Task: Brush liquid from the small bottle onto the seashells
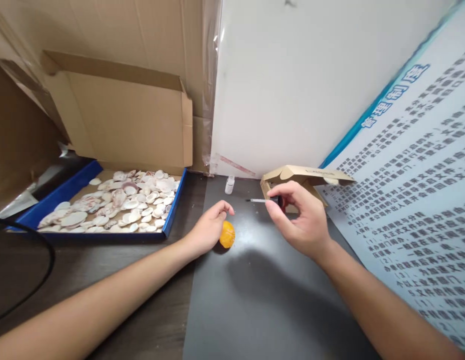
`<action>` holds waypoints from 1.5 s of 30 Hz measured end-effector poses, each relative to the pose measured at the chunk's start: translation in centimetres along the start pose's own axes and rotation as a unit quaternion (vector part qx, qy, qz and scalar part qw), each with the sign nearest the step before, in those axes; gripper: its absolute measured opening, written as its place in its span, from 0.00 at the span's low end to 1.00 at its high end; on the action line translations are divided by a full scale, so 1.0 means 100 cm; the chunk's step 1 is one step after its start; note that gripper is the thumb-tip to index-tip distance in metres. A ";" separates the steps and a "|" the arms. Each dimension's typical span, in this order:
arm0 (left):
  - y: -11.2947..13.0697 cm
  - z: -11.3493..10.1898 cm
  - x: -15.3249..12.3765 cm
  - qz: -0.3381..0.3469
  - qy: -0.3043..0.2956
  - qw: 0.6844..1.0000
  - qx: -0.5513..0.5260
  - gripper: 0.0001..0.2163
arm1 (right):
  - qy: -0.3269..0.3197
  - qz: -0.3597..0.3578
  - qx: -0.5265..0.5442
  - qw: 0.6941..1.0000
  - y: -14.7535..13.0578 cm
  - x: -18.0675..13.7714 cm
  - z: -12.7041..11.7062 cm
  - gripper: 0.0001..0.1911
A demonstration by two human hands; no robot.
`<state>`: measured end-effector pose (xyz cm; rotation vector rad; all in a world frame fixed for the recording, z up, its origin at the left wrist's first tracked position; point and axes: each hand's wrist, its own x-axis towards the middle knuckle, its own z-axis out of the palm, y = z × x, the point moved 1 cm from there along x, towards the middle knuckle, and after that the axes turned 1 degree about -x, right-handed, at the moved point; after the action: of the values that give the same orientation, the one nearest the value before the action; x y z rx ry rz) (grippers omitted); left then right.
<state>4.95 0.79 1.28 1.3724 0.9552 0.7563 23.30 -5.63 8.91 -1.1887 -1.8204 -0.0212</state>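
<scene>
My left hand (210, 227) rests on the dark mat (262, 300) with its fingers curled over an orange shell (227, 234), holding it by its left side. My right hand (302, 217) hovers a little to the right and above, pinching a thin brush (260, 200) whose tip points left toward the shell. A small clear bottle (229, 184) stands at the back of the mat, beyond both hands.
A blue-rimmed tray (172, 212) filled with several pale shells lies at the left, with an open cardboard box (123, 115) behind it. A small folded cardboard carton (303, 176) sits behind my right hand. A printed board (416, 200) leans at the right. A black cable (45, 250) curves at far left.
</scene>
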 end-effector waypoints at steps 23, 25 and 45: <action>0.011 -0.016 0.016 -0.018 -0.055 0.995 -0.087 0.13 | -0.108 -0.005 -0.046 0.993 0.001 0.066 -0.025 0.00; 0.010 -0.015 0.015 -0.012 -0.032 0.996 -0.083 0.14 | -0.123 0.003 -0.045 0.991 0.001 0.066 -0.026 0.00; 0.004 -0.009 0.086 0.096 0.127 0.941 0.300 0.08 | -0.181 0.024 -0.108 0.977 0.015 0.065 -0.023 0.08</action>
<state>8.06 8.88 0.75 1.9526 1.3396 0.8387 25.31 -1.32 14.12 -1.4635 -2.1484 0.0271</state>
